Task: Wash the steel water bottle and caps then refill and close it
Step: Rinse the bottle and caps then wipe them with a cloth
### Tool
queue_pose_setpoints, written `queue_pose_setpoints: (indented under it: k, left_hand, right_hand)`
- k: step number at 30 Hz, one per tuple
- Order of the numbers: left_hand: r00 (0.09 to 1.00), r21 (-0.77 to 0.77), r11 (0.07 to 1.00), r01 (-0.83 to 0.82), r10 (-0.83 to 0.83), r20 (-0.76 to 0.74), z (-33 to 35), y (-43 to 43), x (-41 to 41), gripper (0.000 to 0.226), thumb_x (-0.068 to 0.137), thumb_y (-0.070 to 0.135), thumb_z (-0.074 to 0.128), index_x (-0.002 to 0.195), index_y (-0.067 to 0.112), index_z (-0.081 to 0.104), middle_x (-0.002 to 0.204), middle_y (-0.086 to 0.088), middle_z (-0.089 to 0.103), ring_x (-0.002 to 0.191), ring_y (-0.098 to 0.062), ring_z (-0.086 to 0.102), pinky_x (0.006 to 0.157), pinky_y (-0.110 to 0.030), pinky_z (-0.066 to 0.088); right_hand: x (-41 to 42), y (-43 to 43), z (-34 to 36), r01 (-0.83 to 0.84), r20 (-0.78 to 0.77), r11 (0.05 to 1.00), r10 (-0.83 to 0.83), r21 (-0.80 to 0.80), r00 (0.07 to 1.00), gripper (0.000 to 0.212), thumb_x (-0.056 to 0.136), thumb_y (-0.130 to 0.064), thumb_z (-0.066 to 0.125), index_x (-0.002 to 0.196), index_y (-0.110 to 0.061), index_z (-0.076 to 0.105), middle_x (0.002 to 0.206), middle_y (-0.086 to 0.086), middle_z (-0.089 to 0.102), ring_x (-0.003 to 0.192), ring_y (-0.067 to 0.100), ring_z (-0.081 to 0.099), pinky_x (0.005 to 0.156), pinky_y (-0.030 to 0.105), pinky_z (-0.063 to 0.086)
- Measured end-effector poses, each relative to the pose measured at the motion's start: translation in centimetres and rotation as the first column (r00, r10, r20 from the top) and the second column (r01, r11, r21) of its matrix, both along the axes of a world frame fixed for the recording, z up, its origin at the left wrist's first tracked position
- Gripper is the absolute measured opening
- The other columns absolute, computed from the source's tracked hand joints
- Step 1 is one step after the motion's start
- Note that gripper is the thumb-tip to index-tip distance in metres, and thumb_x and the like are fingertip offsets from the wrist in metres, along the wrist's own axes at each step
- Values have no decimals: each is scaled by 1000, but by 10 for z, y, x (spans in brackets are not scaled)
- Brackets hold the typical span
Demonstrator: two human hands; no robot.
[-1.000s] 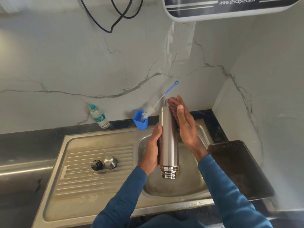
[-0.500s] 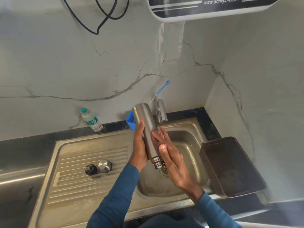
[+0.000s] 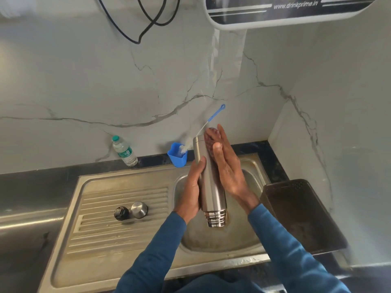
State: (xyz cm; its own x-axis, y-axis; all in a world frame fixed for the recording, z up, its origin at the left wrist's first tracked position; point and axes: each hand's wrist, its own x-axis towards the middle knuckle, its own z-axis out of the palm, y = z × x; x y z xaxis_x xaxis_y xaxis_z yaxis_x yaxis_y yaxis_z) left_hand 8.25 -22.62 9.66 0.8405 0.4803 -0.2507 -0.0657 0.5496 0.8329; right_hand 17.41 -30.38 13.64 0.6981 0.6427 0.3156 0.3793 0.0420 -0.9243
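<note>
Your left hand (image 3: pixel 191 188) wraps the steel bottle (image 3: pixel 208 180), held mouth-down over the sink (image 3: pixel 213 240); your right hand (image 3: pixel 227 166) lies flat with fingers straight, pressing a reddish scrubber (image 3: pixel 209 142) against its upper side. You're mid-scrub on the outside, so rinsing, caps, refill and closing look left. Bottle: brushed steel, ribbed neck, open. Black cap (image 3: pixel 121 212) and steel cap (image 3: pixel 139 209) sit touching on the drainboard (image 3: pixel 101 235), apparently unwashed.
</note>
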Motion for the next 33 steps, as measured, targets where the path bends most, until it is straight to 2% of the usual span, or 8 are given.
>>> queue_pose_setpoints:
  k: [8,10,12,15,19,24,28,33]
  left_hand:
    - [997,-178,984,-25,37,64,4,7,-2,54,110,51,42,138,13,68,137,-16,69,127,-28,67,101,-39,56]
    - [995,-236,970,-56,73,63,1,15,-1,58,107,55,46,122,8,77,122,-14,74,113,-26,72,97,-39,58]
    - [993,-267,959,-96,109,34,-2,23,-1,66,99,62,57,119,1,75,109,-17,72,102,-30,71,100,-44,55]
    - [987,-279,946,-163,160,-32,-13,32,0,101,81,74,74,141,-5,56,115,-28,63,114,-45,60,117,-62,41]
    - [973,-295,928,-228,225,-46,-18,34,1,114,70,79,80,146,-1,51,115,-28,62,115,-48,58,118,-69,36]
    - [992,-253,959,-126,125,-20,-11,28,-2,93,94,73,59,147,-3,53,127,-30,60,123,-46,55,119,-62,37]
    - [999,-190,980,-51,50,-10,-8,17,-3,66,108,57,42,146,6,60,146,-24,61,137,-39,58,118,-52,44]
    - [999,-86,996,-36,34,-25,3,10,-2,56,111,52,42,146,13,62,145,-21,63,138,-37,58,116,-50,44]
  right_hand:
    - [-28,-13,-13,-83,-95,996,81,-13,992,44,116,-27,33,159,-25,46,168,-26,29,160,7,19,131,50,24]
    - [-43,-24,-22,-117,-108,992,112,-49,988,44,116,-27,35,158,-27,48,171,-20,26,160,7,21,130,48,26]
    - [-54,-34,-29,-152,-113,986,143,-74,983,43,115,-26,37,156,-25,50,172,-18,25,161,8,19,130,45,26]
    - [-65,-45,-35,-197,-93,977,190,-78,977,43,114,-28,39,154,-21,53,173,-10,27,162,13,15,129,53,27]
    - [-71,-53,-37,-213,-108,972,202,-102,973,48,111,-40,38,155,-25,53,174,-10,22,163,15,12,127,59,28]
    - [-64,-45,-29,-199,-102,979,193,-52,976,44,114,-21,36,155,-18,51,172,-16,27,162,13,14,131,44,25]
    - [-47,-27,-18,-109,-80,994,107,-17,991,45,114,-25,36,158,-20,47,175,-13,17,162,11,16,130,52,24]
    - [-21,-7,-6,-43,56,999,43,-13,997,45,115,-25,35,158,-15,46,175,-4,22,163,12,9,131,54,18]
